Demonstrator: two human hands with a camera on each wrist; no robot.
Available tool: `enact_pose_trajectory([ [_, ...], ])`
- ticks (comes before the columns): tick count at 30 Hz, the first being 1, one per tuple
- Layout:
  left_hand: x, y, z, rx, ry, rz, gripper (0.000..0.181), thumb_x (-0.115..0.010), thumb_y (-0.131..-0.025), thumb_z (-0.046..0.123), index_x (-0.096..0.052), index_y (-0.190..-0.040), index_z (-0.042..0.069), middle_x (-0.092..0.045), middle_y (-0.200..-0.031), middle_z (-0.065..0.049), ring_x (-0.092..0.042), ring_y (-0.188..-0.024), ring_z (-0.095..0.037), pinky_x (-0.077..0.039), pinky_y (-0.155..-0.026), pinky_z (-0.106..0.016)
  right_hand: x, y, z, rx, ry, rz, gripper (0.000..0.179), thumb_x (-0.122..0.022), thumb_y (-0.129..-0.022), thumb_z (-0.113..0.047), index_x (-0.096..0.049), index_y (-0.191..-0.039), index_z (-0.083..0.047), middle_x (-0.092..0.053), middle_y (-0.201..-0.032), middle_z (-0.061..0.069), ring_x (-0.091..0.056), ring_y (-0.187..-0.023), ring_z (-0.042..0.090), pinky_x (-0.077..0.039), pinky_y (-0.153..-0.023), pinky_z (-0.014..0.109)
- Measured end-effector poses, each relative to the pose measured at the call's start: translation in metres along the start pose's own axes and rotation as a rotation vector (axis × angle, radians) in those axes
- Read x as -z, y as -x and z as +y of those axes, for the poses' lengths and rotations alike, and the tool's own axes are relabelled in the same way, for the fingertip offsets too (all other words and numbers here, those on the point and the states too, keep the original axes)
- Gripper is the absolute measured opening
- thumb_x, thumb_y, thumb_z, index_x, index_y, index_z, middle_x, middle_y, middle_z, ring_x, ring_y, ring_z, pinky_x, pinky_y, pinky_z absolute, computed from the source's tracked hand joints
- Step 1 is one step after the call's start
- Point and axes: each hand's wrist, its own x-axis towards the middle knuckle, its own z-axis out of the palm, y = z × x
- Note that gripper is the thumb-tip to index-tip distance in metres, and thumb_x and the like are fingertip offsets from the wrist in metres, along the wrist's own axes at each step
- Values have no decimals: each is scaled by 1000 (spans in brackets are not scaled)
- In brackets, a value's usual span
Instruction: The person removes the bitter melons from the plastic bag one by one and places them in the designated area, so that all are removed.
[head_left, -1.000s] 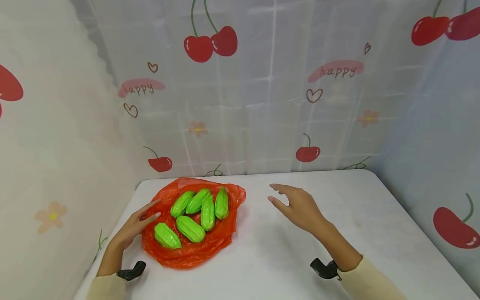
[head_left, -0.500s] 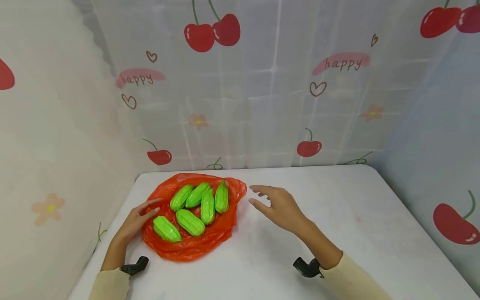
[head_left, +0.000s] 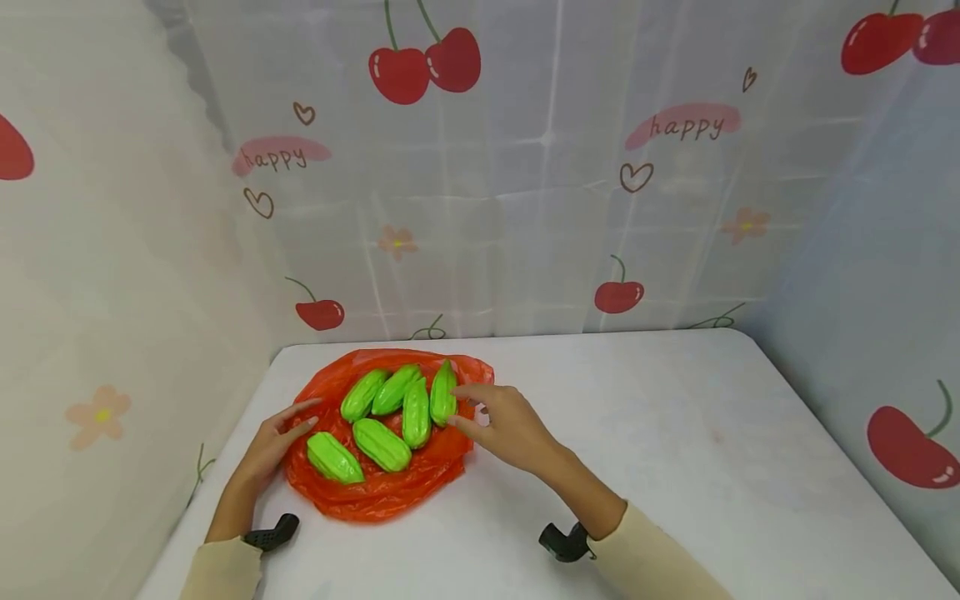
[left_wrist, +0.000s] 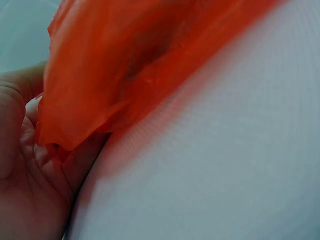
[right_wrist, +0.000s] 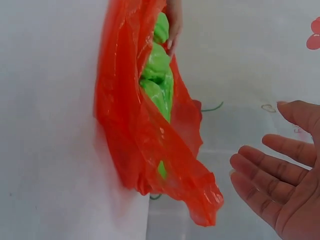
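Around a white table, pale curtains printed with red cherries, brown hearts, orange flowers and the word "happy". Far left, low down, a left sleeve in cream, beside a black left wrist device. Just above, the left hand at the left rim of a red plastic bag, fingers loosely bent, thumb apart; red film between thumb and fingers in the left wrist view, firm grip or light touch impossible to tell. Then the bag itself, crumpled and open on the table's left part. Inside, six ridged green vegetables: nearest the left hand, a leftmost vegetable; then four grouped in the middle; last, a rightmost vegetable. Over the bag's right edge, the right hand, thumb and fingers wide apart, palm bare, holding nothing; fingertips at the rightmost vegetable, touching or just short, impossible to tell. Lower right, a black right wrist device and a matching right sleeve.
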Motion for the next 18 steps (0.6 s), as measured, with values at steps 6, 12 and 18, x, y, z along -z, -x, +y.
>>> enact_pose_trajectory([
  [6,0,0,-6,-23,22,3,55,-59,-103,37,-49,-149,7,-36,-157,-19,-34,-140,-18,-42,-94,-8,-22,-6,-4,42,-59,-34,39,-74,-95,-25,-69,-129,-8,-72,-121,3,-68,-105,19,-57,-88,31],
  [12,-1,0,-9,-34,34,-8,55,-58,-104,37,-49,-150,8,-36,-157,-19,-39,-129,-1,-46,-94,-12,-41,-10,-6,52,-88,-37,38,-78,-91,-17,-70,-126,-5,-74,-117,6,-67,-98,11,-58,-84,29],
  [18,-2,0,-11,-43,43,-5,55,-58,-104,37,-49,-150,7,-36,-157,-19,-38,-129,1,-45,-94,-11,-59,-15,-7,38,-69,-66,37,-78,-91,-20,-71,-125,-6,-75,-108,5,-62,-81,11,-52,-69,19],
])
